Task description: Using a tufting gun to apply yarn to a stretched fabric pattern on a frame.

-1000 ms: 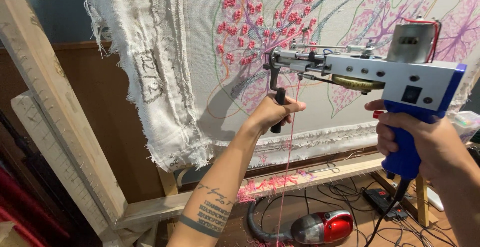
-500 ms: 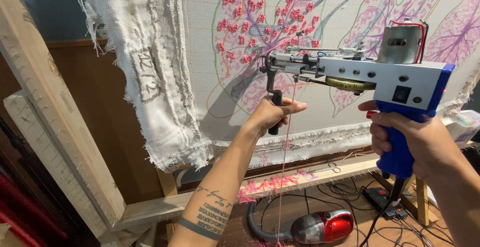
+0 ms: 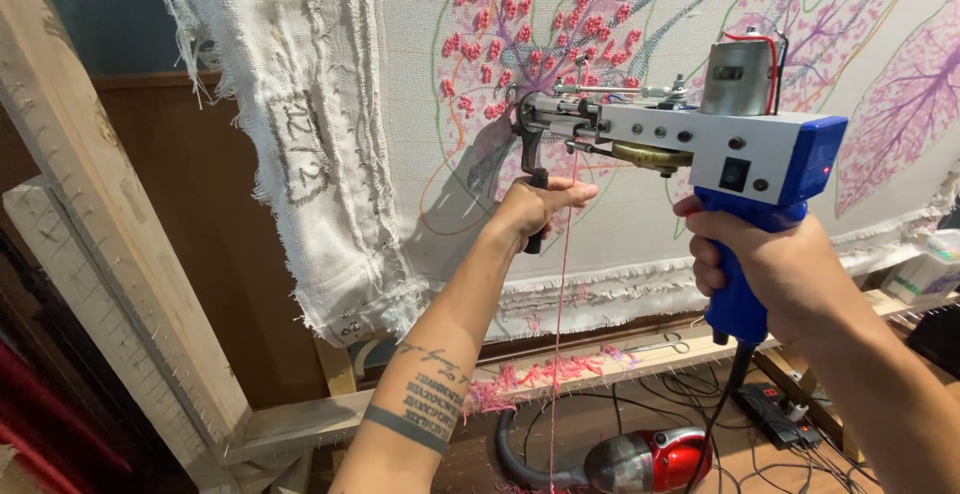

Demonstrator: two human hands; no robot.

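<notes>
Tool: a white-and-blue electric tufting gun with a silver motor on top (image 3: 700, 139) is held level, its needle end against the stretched pale backing cloth (image 3: 640, 224).
Left hand: the left hand (image 3: 535, 209) is closed around the black front grip.
Right hand: the right hand (image 3: 765, 269) is wrapped around the blue rear handle.
Done: pink tufted clusters (image 3: 520, 34) are seen filling part of the upper motif.
Left: most outlined leaf shapes are judged unfilled, only drawn.
Yarn: a thin pink strand (image 3: 558, 354) hangs below the gun.
Below: a red handheld vacuum (image 3: 650, 459) lies on the floor.
Hidden: the needle tip is obscured; the cloth's top and right are cut off.
</notes>
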